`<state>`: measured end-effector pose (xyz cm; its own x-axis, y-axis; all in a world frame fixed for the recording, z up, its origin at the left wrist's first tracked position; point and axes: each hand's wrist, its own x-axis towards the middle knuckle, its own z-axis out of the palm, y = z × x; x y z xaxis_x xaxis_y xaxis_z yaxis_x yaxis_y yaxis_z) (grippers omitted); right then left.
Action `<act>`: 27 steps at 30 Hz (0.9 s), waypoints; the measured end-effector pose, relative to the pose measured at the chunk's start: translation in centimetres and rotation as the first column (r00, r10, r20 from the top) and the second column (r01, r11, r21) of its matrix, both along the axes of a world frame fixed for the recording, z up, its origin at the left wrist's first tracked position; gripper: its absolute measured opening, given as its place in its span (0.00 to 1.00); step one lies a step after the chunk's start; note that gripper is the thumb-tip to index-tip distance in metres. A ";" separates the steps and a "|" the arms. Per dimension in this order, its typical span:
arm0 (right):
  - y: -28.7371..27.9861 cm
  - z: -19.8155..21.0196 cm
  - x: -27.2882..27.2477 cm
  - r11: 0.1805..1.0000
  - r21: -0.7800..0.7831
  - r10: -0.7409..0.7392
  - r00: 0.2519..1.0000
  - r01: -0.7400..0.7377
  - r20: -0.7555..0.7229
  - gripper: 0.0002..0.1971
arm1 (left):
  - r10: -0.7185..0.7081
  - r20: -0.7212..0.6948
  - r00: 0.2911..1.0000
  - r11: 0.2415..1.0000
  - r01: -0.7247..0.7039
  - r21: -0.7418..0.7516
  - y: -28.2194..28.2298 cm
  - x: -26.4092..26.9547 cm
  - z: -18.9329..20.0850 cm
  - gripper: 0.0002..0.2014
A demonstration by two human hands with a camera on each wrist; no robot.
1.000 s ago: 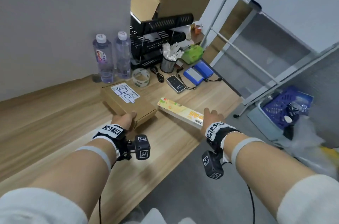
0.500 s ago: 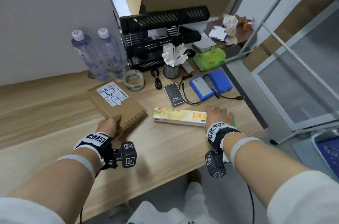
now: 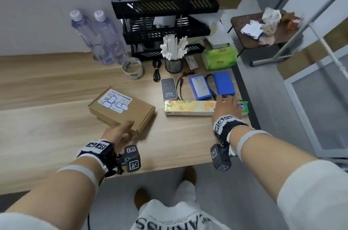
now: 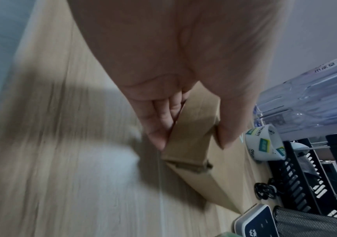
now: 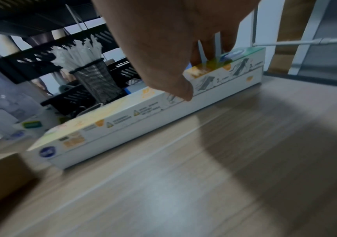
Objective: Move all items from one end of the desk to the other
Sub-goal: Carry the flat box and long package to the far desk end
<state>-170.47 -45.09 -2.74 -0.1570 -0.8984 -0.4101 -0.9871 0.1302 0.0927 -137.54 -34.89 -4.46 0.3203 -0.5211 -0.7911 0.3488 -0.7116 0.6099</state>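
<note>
On a wooden desk [image 3: 56, 135], the left hand [image 3: 117, 133] pinches a brown cardboard box's [image 3: 122, 111] near corner; the right hand [image 3: 226, 107] grips the long cling-wrap box [image 3: 188, 108] lying just beside it.

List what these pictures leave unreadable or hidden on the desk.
- Cardboard box: its underside and the left hand fingers beneath it, head view, hidden by the box.
- Long printed carton: the print under the right hand, head view.
- Carton side text: right wrist view, blurred and too small.
- Water bottles: left wrist view, cut off by the edge.
</note>
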 end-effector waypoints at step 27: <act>9.4 1.9 -3.1 0.825 0.297 -0.530 0.476 0.481 0.702 0.18 | -0.723 -0.024 0.690 0.689 0.724 0.038 0.2 -9.3 1.9 0.32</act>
